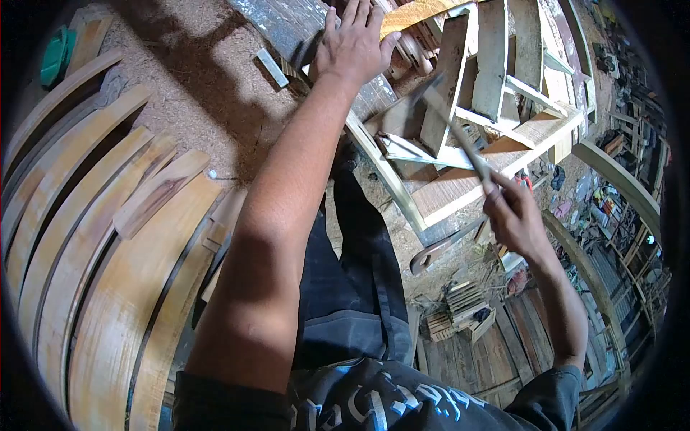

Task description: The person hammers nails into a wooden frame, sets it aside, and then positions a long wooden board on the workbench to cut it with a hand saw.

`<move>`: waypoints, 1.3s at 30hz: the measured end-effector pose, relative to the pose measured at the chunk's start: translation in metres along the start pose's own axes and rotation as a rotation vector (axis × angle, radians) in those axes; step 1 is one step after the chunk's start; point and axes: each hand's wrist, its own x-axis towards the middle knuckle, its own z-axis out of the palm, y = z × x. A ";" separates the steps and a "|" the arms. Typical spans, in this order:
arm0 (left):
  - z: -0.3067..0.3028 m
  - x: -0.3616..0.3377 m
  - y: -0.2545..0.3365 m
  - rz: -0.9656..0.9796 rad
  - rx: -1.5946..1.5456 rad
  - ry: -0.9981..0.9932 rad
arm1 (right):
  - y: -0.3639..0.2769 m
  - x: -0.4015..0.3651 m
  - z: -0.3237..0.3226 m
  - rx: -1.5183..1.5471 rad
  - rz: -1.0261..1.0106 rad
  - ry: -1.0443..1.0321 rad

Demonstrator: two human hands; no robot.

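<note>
My left hand [351, 44] lies flat with its fingers stretched out at the top of the view, over the worn workbench [287, 21]. Its thumb is right at the end of a curved yellow-orange wooden piece [413, 16]. In my right hand [516, 219] is the handle of a hammer [463, 140], the fingers wrapped round it. The hammer slants up and left, and its head is smeared by motion. Behind it stands a wooden frame [492, 57] of upright slats on a board.
Curved wooden boards [108, 309] stand stacked on the left. A saw [424, 260] lies below the frame, with a stack of small wood pieces [463, 309] farther down. Curved strips [622, 179] stand at the right. Sawdust covers the floor [194, 93].
</note>
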 end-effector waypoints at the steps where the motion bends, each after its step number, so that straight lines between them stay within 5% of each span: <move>1: 0.001 -0.002 0.000 0.003 -0.004 -0.002 | 0.000 0.002 0.000 0.101 -0.079 0.044; 4: 0.000 -0.001 0.001 0.014 0.003 0.019 | 0.016 0.003 0.006 -0.364 -0.277 -0.166; 5: 0.001 -0.001 0.001 0.019 0.002 0.017 | 0.011 -0.002 0.002 -0.413 -0.201 -0.149; 9: 0.002 0.000 -0.001 0.005 0.013 -0.006 | -0.005 -0.002 -0.002 0.075 -0.126 0.057; 11: 0.007 0.000 -0.001 0.015 0.031 0.014 | 0.016 0.003 0.001 -0.214 -0.195 0.009; 12: 0.006 0.000 -0.002 0.010 0.027 0.019 | -0.003 -0.004 0.003 -0.399 -0.155 -0.186; 13: 0.006 -0.001 -0.001 0.009 0.017 0.018 | 0.002 -0.004 0.001 -0.481 -0.203 -0.126; 16: 0.006 -0.003 -0.001 0.019 -0.001 0.037 | -0.010 -0.006 -0.008 -0.064 0.023 -0.053; 17: 0.005 -0.006 -0.001 0.020 -0.003 0.030 | -0.010 -0.003 -0.005 0.038 -0.073 0.028; 19: 0.003 -0.002 0.000 0.019 -0.004 0.029 | 0.010 0.002 0.007 -0.168 -0.204 0.093; 20: 0.001 -0.002 -0.001 0.018 -0.003 0.031 | 0.007 -0.002 -0.003 -0.421 -0.162 -0.182; 21: 0.004 -0.001 -0.001 0.020 -0.003 0.056 | -0.015 -0.008 0.000 -0.479 -0.072 -0.187; 29: 0.003 -0.003 0.000 0.009 0.035 0.018 | -0.023 0.001 -0.011 0.240 -0.263 0.218; 31: 0.010 -0.001 -0.002 0.013 0.051 0.012 | 0.009 0.011 0.001 0.133 -0.277 0.221; 32: 0.013 0.000 -0.004 0.017 0.070 0.008 | 0.015 0.002 0.002 -0.313 -0.348 0.124; 33: 0.009 0.002 -0.004 0.016 0.071 0.012 | 0.012 -0.002 -0.001 -0.488 -0.295 -0.175; 37: 0.001 -0.001 0.001 -0.011 0.018 -0.026 | -0.013 -0.009 -0.011 -0.123 0.026 -0.092; 39: 0.000 -0.002 0.001 -0.011 0.013 -0.024 | -0.019 -0.003 -0.016 0.062 -0.099 0.073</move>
